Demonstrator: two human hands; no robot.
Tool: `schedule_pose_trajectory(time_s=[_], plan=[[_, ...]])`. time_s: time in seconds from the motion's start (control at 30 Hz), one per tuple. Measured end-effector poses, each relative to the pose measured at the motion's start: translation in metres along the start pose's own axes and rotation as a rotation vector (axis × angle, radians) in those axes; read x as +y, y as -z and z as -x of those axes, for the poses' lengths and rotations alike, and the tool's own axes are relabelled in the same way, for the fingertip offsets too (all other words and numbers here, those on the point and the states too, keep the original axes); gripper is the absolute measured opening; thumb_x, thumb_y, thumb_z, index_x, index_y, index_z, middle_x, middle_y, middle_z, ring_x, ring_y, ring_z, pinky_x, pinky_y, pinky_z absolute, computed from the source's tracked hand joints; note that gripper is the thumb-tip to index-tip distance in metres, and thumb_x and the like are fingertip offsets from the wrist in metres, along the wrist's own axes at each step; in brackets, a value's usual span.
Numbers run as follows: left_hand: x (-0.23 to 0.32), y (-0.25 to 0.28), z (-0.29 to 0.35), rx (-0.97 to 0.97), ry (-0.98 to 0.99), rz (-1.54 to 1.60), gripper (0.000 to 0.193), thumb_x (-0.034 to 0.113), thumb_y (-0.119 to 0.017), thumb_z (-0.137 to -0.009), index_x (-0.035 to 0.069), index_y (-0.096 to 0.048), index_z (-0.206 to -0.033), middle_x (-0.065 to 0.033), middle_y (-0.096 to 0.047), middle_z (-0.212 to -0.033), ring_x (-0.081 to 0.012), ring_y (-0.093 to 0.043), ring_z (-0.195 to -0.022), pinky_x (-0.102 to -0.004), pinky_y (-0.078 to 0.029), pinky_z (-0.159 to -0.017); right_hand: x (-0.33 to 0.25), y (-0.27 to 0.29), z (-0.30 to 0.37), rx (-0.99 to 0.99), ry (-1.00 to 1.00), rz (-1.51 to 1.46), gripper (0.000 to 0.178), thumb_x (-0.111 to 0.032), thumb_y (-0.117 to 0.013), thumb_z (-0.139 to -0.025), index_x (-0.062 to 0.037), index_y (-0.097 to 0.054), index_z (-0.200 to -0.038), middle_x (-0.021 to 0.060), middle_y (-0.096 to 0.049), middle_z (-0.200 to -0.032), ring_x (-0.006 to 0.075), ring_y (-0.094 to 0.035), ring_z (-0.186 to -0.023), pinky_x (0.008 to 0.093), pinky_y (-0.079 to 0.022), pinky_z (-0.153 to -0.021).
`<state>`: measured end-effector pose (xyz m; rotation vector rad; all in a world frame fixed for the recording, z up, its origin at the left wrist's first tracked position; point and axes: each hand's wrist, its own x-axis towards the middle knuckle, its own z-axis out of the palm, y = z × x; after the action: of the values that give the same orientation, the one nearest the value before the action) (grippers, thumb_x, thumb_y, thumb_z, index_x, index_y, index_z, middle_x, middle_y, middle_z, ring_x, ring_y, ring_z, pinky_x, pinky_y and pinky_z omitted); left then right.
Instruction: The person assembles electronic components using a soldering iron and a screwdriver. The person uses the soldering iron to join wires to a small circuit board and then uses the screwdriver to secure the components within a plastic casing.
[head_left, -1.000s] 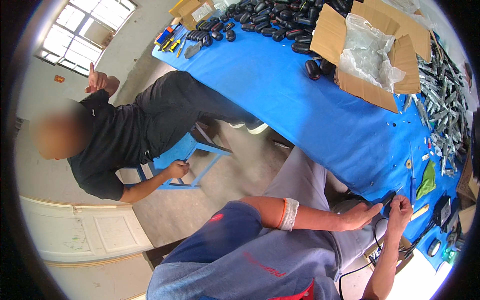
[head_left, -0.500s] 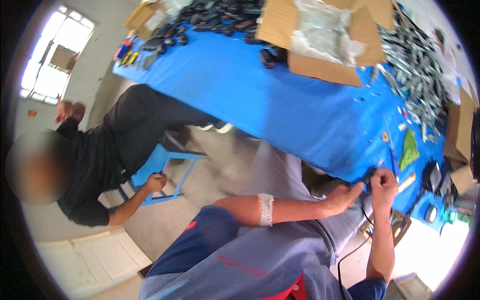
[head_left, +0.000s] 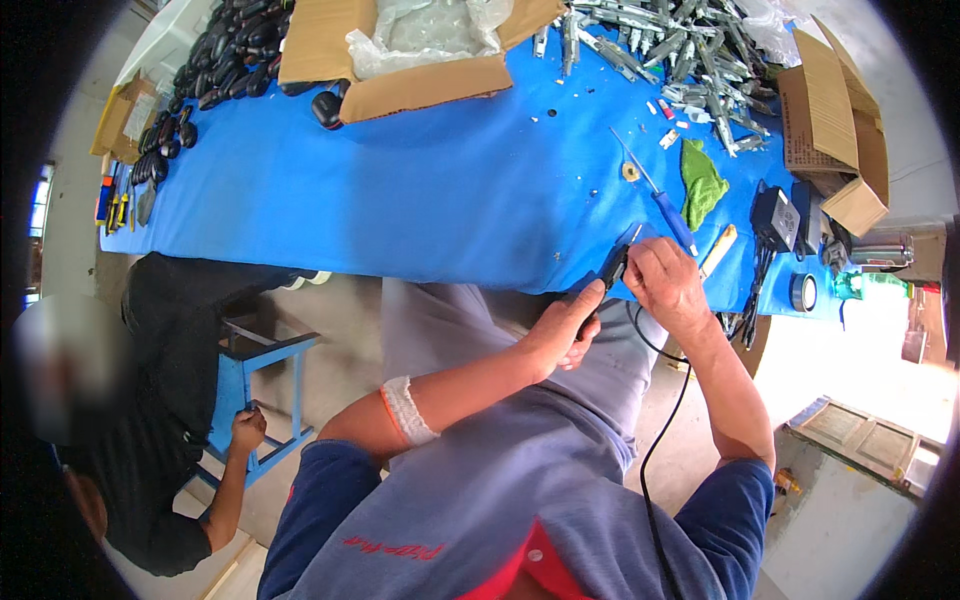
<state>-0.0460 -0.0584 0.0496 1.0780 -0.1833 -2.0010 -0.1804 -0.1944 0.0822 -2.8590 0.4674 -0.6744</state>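
My left hand (head_left: 562,335) is wrapped round a slim black corded hand tool (head_left: 612,268) with a thin metal tip, just off the table's front edge; its exact kind does not show clearly. My right hand (head_left: 665,285) is closed in a pinch beside the tool's upper end, and whatever lies between its fingers is hidden. A black cord (head_left: 655,440) loops below my right hand and runs down across my lap. Just beyond that hand lie a blue-handled screwdriver (head_left: 672,212), a green cloth (head_left: 704,187) and a pale yellow stick-like handle (head_left: 718,252).
Silvery metal parts (head_left: 690,65) are heaped on the blue-covered table (head_left: 450,200). An open cardboard box (head_left: 430,95) stands beside black rounded pieces (head_left: 235,50). Black power adapters (head_left: 776,218) and another box (head_left: 835,120) are at right. At left, a person (head_left: 150,430) is near a blue stool (head_left: 235,395).
My view has swung to the right and levelled out, so the table and both hands sit further left. Both hands stay close together at the black tool.
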Motion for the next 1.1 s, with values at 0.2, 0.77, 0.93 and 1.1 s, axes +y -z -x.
schedule_pose_trajectory(time_s=[0.2, 0.77, 0.93, 1.1], plan=[[-0.001, 0.002, -0.003, -0.075, 0.057, 0.151, 0.061, 0.067, -0.044, -0.085, 0.012, -0.037, -0.059, 0.0003, -0.028, -0.040, -0.0119, -0.026, -0.031, -0.0284, -0.023, -0.035, 0.003, -0.006, -0.002, 0.116, -0.079, -0.150, 0.012, 0.003, -0.064, -0.071, 0.0006, -0.057, -0.080, 0.0122, -0.057, -0.076, 0.0294, -0.058, -0.068, 0.0373, -0.048, -0.059], [-0.003, -0.002, -0.006, -0.054, 0.013, 0.101, 0.059, 0.068, -0.039, -0.086, 0.014, -0.037, -0.062, 0.0032, -0.025, -0.043, -0.0102, -0.021, -0.034, -0.0275, -0.019, -0.038, -0.020, -0.024, 0.001, 0.228, -0.638, -0.348, 0.004, -0.002, -0.063, -0.074, -0.0014, -0.060, -0.075, 0.0098, -0.059, -0.068, 0.0192, -0.057, -0.054, 0.0292, -0.044, -0.050], [-0.001, 0.003, -0.006, -0.086, 0.041, 0.103, 0.059, 0.066, -0.036, -0.088, 0.014, -0.037, -0.062, 0.0024, -0.026, -0.042, -0.0109, -0.026, -0.034, -0.0270, -0.024, -0.039, -0.020, -0.019, 0.000, 0.157, -0.697, -0.384, 0.003, -0.002, -0.062, -0.074, -0.0007, -0.060, -0.075, 0.0116, -0.061, -0.071, 0.0218, -0.059, -0.056, 0.0304, -0.046, -0.052], [-0.002, 0.000, -0.006, -0.085, 0.033, 0.146, 0.060, 0.068, -0.038, -0.087, 0.014, -0.037, -0.063, 0.0031, -0.023, -0.043, -0.0108, -0.021, -0.035, -0.0278, -0.020, -0.038, -0.025, -0.017, -0.002, 0.190, -0.663, -0.325, 0.004, -0.003, -0.062, -0.077, 0.0002, -0.061, -0.078, 0.0142, -0.062, -0.073, 0.0262, -0.061, -0.060, 0.0320, -0.047, -0.053]])
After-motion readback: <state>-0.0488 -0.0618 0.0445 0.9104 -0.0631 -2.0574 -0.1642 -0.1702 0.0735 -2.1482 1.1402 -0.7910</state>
